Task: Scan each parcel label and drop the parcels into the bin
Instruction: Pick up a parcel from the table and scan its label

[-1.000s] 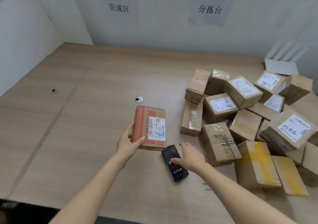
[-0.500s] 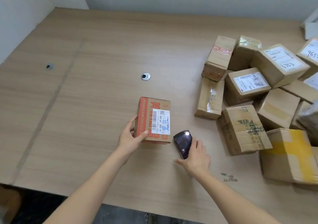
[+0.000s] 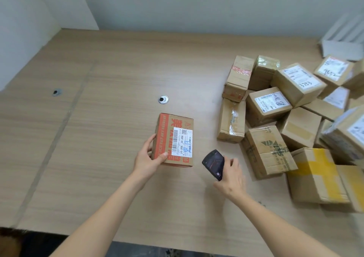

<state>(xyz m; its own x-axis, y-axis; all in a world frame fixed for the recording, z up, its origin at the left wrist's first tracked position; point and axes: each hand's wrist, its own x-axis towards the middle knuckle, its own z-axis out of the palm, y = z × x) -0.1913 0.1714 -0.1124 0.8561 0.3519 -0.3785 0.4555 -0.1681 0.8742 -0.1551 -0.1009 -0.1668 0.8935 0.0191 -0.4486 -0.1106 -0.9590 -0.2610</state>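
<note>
The right hand (image 3: 230, 175) now grips the black handheld scanner (image 3: 213, 163), lifted, apparently clear of the table; the left hand (image 3: 147, 157) holds the orange-printed cardboard parcel (image 3: 173, 139). Scanning follows.

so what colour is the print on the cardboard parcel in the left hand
Orange-red print on the brown cardboard parcel around its white label; head view.

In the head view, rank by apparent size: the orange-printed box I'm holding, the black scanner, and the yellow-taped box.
1. Yellow-taped cardboard box, largest, though it lies nearer the camera.
2. Orange-printed cardboard box held by the left hand.
3. Black handheld scanner in the right hand, smallest.
</note>
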